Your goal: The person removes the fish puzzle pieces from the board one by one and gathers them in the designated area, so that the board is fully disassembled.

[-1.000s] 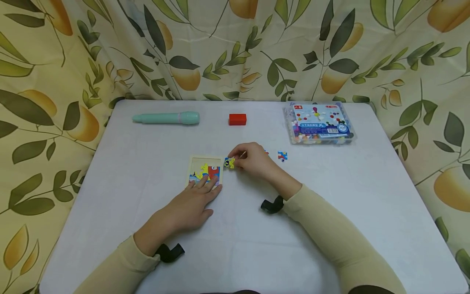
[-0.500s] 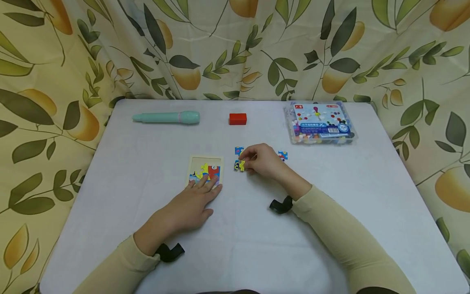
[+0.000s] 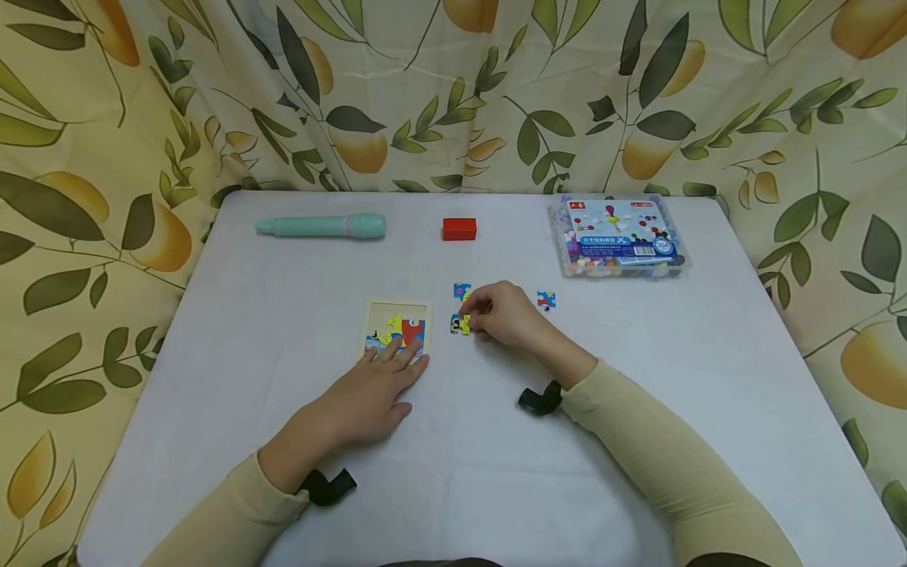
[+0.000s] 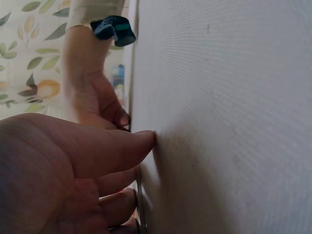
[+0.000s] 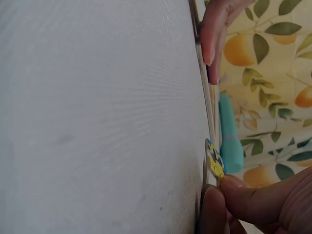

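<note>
My left hand (image 3: pixel 364 402) rests with spread, fairly straight fingers on the lower part of a small wooden puzzle tray (image 3: pixel 399 305). Several joined pieces in yellow, red and blue show inside the tray, partly hidden by those fingers. To the right of the tray, my right hand (image 3: pixel 506 313) pinches a yellow and blue puzzle piece (image 3: pixel 460 324) between thumb and fingers. In the right wrist view this puzzle piece (image 5: pixel 215 161) is tilted, close to the table surface. A blue puzzle piece (image 3: pixel 461 290) lies just beyond the fingertips, and another puzzle piece (image 3: pixel 546 300) lies right of the hand.
At the back of the white table (image 3: pixel 453 504) lie a mint-green pen-shaped object (image 3: pixel 320 227) and a red block (image 3: pixel 459 229). A clear plastic box (image 3: pixel 620 238) with a printed label and colourful contents stands at the back right. A patterned curtain (image 3: pixel 453 94) hangs behind.
My right hand has drawn back rightward from the tray's edge with the puzzle piece, which has turned slightly. The blue piece beyond it has come into view. My left hand has stayed put.
</note>
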Tool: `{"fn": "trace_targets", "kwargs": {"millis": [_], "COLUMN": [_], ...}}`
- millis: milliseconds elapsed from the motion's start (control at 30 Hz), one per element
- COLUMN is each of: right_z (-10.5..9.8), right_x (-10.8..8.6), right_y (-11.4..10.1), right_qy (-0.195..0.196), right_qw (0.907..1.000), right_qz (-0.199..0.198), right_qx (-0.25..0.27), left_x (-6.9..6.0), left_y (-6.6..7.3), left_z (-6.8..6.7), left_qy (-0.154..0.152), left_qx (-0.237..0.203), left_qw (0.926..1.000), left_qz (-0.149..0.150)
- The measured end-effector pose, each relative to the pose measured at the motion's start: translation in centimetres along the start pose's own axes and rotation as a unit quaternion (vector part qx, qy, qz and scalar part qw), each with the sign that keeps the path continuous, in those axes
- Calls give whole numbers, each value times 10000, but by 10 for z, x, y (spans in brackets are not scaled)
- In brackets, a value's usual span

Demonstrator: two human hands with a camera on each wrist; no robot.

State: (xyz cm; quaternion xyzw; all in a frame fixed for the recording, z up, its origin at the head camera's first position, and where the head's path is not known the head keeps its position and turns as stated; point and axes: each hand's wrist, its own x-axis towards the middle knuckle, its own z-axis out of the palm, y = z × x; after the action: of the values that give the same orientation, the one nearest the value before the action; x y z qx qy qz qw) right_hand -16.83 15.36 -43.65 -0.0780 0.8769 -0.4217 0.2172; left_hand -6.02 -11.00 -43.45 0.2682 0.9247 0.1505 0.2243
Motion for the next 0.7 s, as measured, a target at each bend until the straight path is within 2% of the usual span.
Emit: {"fn": "trace_targets", "kwargs": {"millis": [267,567,700], "right_z": [3,4,5], "right_x": [0,-3,-2], "right_y": [-3,-6,-5], "right_qy": [301,326,465], "right_qw": [9950,9944,9932], "right_qz": [-235,-180,-214], "right_qx": [-921,-988,-1049], "left_x": [0,-1,-1], "left_y": [1,1,1], "left_z": [0,-1,-1], "left_qy": [-8,5,8], "left_qx": [-21,-31,-51], "left_qw": [10000,10000,10000], "left_qz": [-21,6,6]}}
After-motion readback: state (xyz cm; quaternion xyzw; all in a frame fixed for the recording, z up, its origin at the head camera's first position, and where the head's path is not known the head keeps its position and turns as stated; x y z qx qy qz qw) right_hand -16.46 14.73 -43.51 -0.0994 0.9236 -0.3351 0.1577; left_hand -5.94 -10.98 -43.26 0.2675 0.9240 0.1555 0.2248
